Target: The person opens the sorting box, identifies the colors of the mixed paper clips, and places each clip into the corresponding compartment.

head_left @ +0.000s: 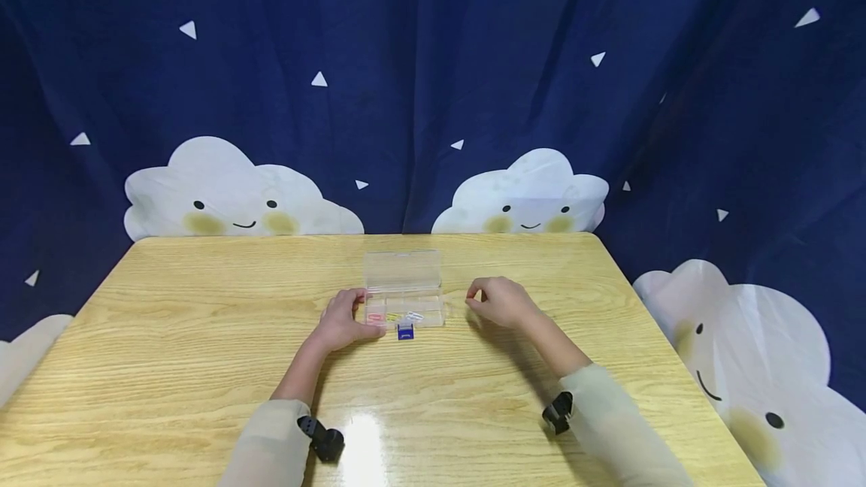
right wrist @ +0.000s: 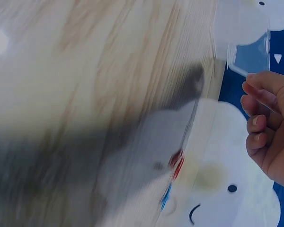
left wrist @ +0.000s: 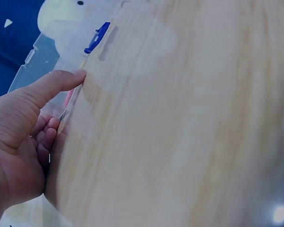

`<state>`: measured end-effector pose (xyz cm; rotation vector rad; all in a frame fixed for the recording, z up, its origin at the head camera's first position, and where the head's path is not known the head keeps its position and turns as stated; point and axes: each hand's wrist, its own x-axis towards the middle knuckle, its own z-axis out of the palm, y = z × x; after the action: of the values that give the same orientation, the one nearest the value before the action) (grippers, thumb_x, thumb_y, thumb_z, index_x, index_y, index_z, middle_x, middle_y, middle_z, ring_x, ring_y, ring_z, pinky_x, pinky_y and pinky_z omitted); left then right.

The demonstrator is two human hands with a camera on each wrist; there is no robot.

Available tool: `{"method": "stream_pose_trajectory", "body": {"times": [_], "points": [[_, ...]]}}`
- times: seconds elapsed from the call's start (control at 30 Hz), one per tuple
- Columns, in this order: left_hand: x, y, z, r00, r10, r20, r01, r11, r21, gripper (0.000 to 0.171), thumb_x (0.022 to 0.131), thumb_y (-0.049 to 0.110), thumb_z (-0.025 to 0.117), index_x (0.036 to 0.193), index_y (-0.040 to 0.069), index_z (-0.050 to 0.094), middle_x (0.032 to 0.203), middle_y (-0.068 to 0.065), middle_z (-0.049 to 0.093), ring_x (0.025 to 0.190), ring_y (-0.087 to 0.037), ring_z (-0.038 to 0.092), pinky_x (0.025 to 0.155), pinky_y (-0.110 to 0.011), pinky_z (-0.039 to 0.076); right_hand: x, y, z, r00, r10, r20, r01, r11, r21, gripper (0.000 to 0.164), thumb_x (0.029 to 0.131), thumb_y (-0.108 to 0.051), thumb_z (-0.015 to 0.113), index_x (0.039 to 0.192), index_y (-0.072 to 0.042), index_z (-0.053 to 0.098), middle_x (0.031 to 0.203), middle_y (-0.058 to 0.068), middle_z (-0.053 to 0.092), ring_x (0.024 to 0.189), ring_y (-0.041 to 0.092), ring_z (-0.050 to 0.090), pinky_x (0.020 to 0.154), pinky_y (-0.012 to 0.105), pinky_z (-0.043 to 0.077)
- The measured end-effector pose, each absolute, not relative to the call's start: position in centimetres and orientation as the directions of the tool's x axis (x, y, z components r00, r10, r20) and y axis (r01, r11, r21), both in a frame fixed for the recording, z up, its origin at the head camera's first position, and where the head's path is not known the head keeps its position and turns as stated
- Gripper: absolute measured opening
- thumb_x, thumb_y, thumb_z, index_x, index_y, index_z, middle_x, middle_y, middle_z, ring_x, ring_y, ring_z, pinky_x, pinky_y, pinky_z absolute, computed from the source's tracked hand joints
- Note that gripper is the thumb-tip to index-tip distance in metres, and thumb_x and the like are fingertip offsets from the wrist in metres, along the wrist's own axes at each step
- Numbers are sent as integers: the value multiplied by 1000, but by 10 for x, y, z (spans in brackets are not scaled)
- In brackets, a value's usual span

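A clear plastic compartment box [head_left: 426, 301] sits on the table with its lid [head_left: 402, 269] raised at the back and a blue latch [head_left: 405, 332] in front. Its front compartments hold small pink [head_left: 375, 317], yellow [head_left: 393, 316] and white pieces [head_left: 415, 316] that look like paper clips. My left hand [head_left: 340, 322] grips the box's left end, thumb along the front corner. Right of the box, my right hand [head_left: 502, 300] hovers with curled fingers, thumb and index tips close together. I cannot tell whether something tiny is between them.
In the right wrist view, small red [right wrist: 179, 168] and blue pieces [right wrist: 166, 196] lie on the glossy wooden table [head_left: 203, 352]. A dark blue curtain [head_left: 379, 36] with clouds and triangles hangs behind the far edge. Each sleeve carries a black wrist camera [head_left: 558, 412].
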<state>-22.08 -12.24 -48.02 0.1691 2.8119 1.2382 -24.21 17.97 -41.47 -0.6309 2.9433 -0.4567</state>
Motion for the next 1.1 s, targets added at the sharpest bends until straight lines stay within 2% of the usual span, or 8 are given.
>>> {"method": "stream_pose_trajectory", "body": {"times": [0.3, 0.57, 1.1], "points": [[-219, -122, -478, -991, 132, -11, 80, 663, 745, 77, 64, 33, 84, 126, 3, 49, 111, -11, 52, 102, -25, 46, 88, -41, 34, -234, 224, -417, -938, -344, -41, -306, 880, -363, 18, 91, -25, 58, 99, -10, 66, 63, 0, 58, 51, 11, 47, 52, 26, 37], [-219, -122, -478, -991, 135, -9, 83, 656, 750, 78, 64, 32, 84, 127, 3, 49, 112, -11, 52, 103, -25, 46, 89, -41, 33, -230, 256, -422, -961, -274, -41, -242, 902, -357, 15, 90, -23, 60, 95, -10, 67, 69, -1, 57, 57, 12, 46, 54, 27, 37], [-220, -123, -479, -991, 131, -1, 86, 655, 751, 75, 63, 31, 85, 124, 4, 50, 112, -11, 53, 103, -25, 46, 88, -41, 34, -226, 293, -442, -974, -212, -83, -168, 916, -364, 16, 90, -24, 61, 94, -9, 66, 68, -2, 59, 57, 11, 48, 54, 27, 38]]}}
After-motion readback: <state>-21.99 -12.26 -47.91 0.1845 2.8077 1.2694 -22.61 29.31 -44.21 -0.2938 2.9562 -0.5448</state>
